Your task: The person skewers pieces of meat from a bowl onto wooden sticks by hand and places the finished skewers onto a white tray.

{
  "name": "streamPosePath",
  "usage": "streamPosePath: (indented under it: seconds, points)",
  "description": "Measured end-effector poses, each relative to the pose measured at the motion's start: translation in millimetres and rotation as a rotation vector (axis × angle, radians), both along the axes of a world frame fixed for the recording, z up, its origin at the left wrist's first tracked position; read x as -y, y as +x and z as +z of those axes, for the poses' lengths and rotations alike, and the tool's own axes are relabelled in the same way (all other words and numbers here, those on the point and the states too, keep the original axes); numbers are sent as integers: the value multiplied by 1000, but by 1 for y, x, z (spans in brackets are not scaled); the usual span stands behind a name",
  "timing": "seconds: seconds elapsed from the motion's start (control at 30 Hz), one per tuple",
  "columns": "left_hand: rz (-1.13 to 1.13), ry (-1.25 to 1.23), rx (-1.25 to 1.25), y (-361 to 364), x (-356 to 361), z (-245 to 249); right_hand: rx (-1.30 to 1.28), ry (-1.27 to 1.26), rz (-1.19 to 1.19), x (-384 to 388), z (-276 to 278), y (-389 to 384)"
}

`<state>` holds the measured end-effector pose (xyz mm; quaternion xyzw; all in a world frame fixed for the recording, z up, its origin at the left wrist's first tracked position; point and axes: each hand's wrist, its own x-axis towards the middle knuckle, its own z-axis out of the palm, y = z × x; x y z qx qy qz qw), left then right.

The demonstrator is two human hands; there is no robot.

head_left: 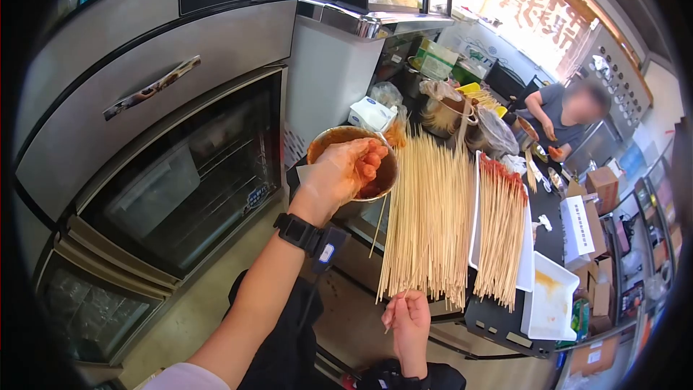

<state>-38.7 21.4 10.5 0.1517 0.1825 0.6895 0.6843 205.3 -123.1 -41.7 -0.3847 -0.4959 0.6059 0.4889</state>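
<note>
My left hand (345, 170), in a thin clear glove smeared with red sauce, is over a metal pot (316, 146). Its fingers are curled in; whatever they hold is hidden, and the pot's contents look reddish. Low in the view, my right hand (408, 321) pinches a thin wooden skewer (388, 329) at the near end of a large pile of bare wooden skewers (427, 217). Right of that pile, a white tray (474, 242) bears skewers with red-coated pieces (502, 173) at their far ends.
A second white tray (538, 321) with an orange stain stands at the table's near right corner. Behind the pot are a tissue pack (372, 114) and plastic-covered containers (442, 112). A steel cabinet (180, 159) lines the left. Across the table, a person (559, 115) works; cardboard boxes (601, 184) stand right.
</note>
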Motion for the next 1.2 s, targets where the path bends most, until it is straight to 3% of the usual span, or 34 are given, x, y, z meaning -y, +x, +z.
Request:
streamPosePath:
  seconds: [0.2,0.23,0.27,0.33,0.47,0.53,0.63,0.93,1.2]
  points:
    - [119,144,-240,8,17,10,-123,-21,-84,4,1,12]
    - [127,133,-247,8,16,10,42,7,-69,4,-2,16]
    - [135,122,-254,9,17,11,40,7,-68,5,-3,20]
    - [143,117,-211,9,21,17,389,32,-39,9,8,20]
    - [182,68,-83,9,15,15,528,325,-39,7,-5,36]
    - [191,108,-98,5,7,7,801,505,-59,8,-1,40]
    - [247,98,-114,7,7,9,805,635,-140,14,14,40]
    - [340,38,-164,9,5,9,891,375,-62,25,30,44]
    - [362,35,-207,10,5,11,887,443,-85,27,33,41]
